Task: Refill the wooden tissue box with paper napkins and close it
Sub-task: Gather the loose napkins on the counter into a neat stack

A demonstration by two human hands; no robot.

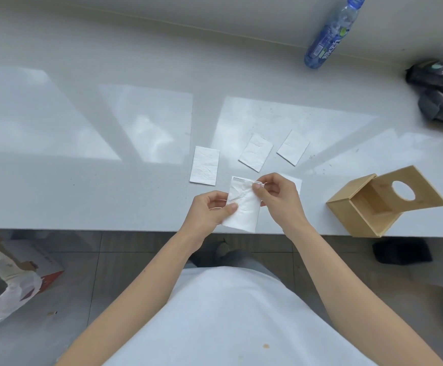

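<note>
The left hand has its thumb pressed onto the near left edge of a folded paper napkin, with the other fingers curled beneath it, so the hand is closed on the sheet. The right hand pinches the same napkin at its far right corner between thumb and forefinger, the remaining fingers bent loosely inward. Between them the napkin hangs just above the near edge of the grey counter.

Taking that held napkin as the landmark: beyond it to the left a flat folded napkin lies on the counter, and beyond it to the right lie two more, a middle one and a right one, each apart from the others. A further white sheet shows just behind the right hand, mostly hidden.

To the right of the held napkin stands the wooden tissue box, open, at the counter's near edge. Its lid, with a round hole, is tipped back. Far beyond and to the right are a blue plastic bottle and a dark crumpled bag.
</note>
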